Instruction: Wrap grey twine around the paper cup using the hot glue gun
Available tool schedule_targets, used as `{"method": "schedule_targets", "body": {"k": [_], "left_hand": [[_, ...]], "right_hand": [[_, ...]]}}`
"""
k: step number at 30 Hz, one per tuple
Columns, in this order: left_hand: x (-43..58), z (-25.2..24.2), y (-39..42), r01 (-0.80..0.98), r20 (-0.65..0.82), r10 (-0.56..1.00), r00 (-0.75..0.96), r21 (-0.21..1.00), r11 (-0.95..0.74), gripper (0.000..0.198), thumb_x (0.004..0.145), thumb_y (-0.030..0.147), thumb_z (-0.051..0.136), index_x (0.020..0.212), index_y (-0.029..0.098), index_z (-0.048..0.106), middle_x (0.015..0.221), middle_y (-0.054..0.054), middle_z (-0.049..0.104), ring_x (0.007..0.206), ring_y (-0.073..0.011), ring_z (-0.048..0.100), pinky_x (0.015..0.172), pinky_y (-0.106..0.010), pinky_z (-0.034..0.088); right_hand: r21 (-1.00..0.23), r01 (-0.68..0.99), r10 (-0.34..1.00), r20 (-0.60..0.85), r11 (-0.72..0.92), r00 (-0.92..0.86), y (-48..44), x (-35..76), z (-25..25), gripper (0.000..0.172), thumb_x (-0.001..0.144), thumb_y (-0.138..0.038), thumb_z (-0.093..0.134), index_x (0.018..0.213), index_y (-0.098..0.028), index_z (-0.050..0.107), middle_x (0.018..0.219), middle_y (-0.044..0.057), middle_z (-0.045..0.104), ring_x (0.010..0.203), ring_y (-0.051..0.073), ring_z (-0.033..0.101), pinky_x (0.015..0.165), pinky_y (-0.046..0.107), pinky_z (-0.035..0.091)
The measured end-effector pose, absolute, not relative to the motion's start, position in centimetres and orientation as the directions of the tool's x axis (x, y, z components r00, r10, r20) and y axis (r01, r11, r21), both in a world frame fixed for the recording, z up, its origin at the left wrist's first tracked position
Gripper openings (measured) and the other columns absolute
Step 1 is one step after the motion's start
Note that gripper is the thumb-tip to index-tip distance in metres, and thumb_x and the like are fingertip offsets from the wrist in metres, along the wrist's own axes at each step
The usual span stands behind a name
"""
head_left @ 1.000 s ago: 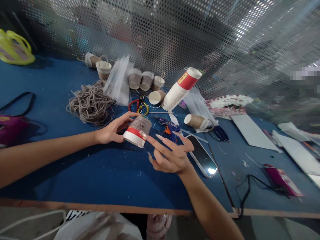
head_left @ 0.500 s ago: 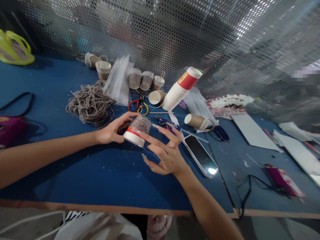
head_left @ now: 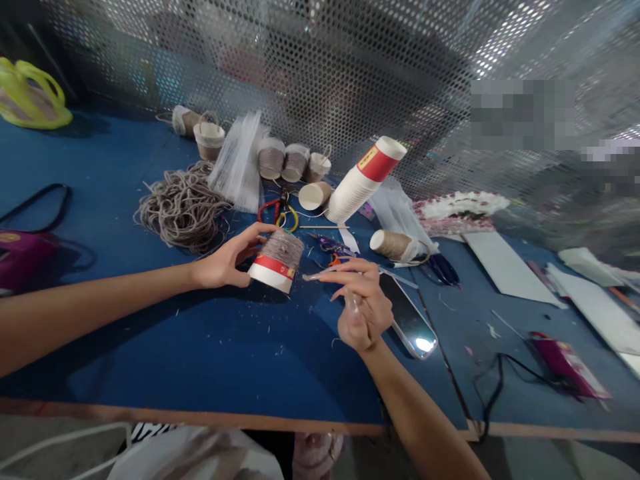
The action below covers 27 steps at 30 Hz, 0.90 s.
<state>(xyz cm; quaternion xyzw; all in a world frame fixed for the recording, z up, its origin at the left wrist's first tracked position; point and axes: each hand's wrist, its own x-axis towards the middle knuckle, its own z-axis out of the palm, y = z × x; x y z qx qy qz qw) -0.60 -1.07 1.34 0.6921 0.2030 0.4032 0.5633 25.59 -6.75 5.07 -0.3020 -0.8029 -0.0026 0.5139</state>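
The twine-wrapped cup lies tilted just above the blue table. The left hand grips it as before, thumb over the wound twine and fingers behind. The change is on the other side. The right hand, spread open against the cup's side a moment ago, has drawn back. Its fingers are now curled toward the palm, with the forefinger stretched toward the cup's red band. Whether they pinch a strand cannot be told. So the left hand alone now carries the cup. Just beyond lie a glue gun and a phone, and farther back a loose coil of twine and a stack of cups.
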Motion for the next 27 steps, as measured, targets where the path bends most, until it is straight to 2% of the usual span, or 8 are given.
{"method": "schedule_targets", "body": {"k": [2,7,10,15,19,27], "left_hand": [[-0.6,1.3,-1.1,-0.172,0.344,0.738,0.581,0.938,-0.302,0.081,0.062,0.01,0.068,0.138,0.026,0.045,0.128,-0.009,0.064,0.123,-0.0312,0.063,0.106,-0.049,0.052],[-0.5,1.3,-1.1,-0.173,0.357,0.742,0.568,0.932,-0.317,0.083,0.06,0.007,0.066,0.138,0.028,0.046,0.131,-0.008,0.061,0.127,-0.0307,0.06,0.109,-0.049,0.05],[-0.4,1.5,-1.2,-0.172,0.354,0.742,0.569,0.934,-0.314,0.083,0.059,0.006,0.065,0.137,0.027,0.046,0.13,-0.008,0.061,0.128,-0.0308,0.059,0.111,-0.049,0.049],[-0.3,1.6,-1.2,-0.176,0.361,0.748,0.557,0.932,-0.318,0.082,0.06,0.007,0.067,0.136,0.026,0.046,0.138,-0.01,0.056,0.13,-0.0321,0.059,0.11,-0.049,0.05],[-0.3,1.5,-1.3,-0.155,0.377,0.743,0.552,0.923,-0.353,0.081,0.06,0.006,0.066,0.135,0.027,0.047,0.133,-0.009,0.058,0.128,-0.032,0.059,0.109,-0.049,0.051],[-0.1,1.6,-1.3,-0.173,0.362,0.755,0.547,0.931,-0.322,0.082,0.06,0.004,0.066,0.136,0.027,0.043,0.134,-0.009,0.057,0.129,-0.0316,0.058,0.105,-0.046,0.053]], "right_hand": [[-0.281,0.531,0.493,0.813,0.799,-0.311,-6.9,25.4,5.3,0.012,0.082,-0.027,0.042,0.089,-0.029,0.052,0.092,0.003,0.078,0.096,0.029,0.065,0.083,0.052,0.05],[-0.227,0.516,0.53,0.626,0.826,-0.572,-7.5,24.4,6.5,0.007,0.082,-0.028,0.048,0.089,-0.029,0.048,0.11,-0.004,0.078,0.124,0.03,0.05,0.101,0.055,0.04],[-0.262,0.542,0.58,0.579,0.798,-0.573,-7.6,24.1,6.5,0.008,0.083,-0.027,0.048,0.09,-0.028,0.048,0.118,-0.005,0.076,0.13,0.03,0.044,0.104,0.056,0.037],[-0.287,0.606,0.646,0.549,0.742,-0.531,-7.5,24.5,6.0,0.007,0.081,-0.026,0.048,0.087,-0.028,0.051,0.106,-0.001,0.078,0.13,0.03,0.046,0.103,0.056,0.04],[-0.305,0.539,0.601,0.586,0.785,-0.544,-7.6,24.6,6.1,0.003,0.083,-0.028,0.048,0.082,-0.028,0.051,0.098,-0.002,0.078,0.124,0.03,0.049,0.1,0.056,0.042],[-0.349,0.569,0.656,0.539,0.745,-0.528,-7.7,23.8,6.2,0.011,0.086,-0.021,0.049,0.095,-0.028,0.049,0.111,-0.001,0.077,0.127,0.027,0.043,0.104,0.053,0.038]]}}
